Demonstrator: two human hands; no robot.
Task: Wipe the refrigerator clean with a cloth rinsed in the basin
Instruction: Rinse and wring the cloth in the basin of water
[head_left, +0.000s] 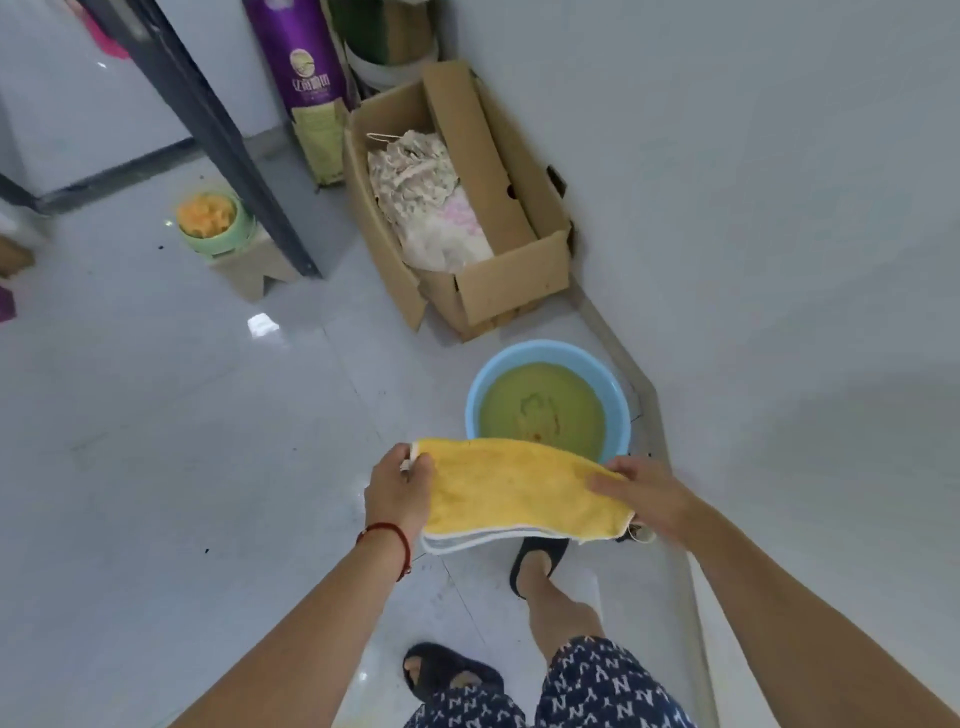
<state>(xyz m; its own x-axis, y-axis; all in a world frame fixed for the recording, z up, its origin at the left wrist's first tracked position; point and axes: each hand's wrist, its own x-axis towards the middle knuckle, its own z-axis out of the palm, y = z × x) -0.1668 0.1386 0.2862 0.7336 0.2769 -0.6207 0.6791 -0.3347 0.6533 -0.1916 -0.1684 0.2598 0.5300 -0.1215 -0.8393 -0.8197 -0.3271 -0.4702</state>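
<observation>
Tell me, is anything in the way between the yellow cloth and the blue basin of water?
Nothing visible. The yellow cloth, held by the left hand and right hand, hangs just short of the open blue basin.

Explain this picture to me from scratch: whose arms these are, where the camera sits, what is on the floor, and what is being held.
There is no machine here. One wide-angle camera is worn on a person's head and looks forward and down, so the two arms reaching in from the bottom are that person's own.

The left hand pinches one end of a yellow cloth. The right hand holds the other end. The cloth is stretched between them, in the air.

Beyond it, a blue basin of yellowish-green water stands on the white tiled floor, beside the wall. Further back is an open cardboard box with crumpled fabric inside, a purple sack, and a green bowl of something orange on a low stool. Below are the person's feet in dark slippers.
</observation>
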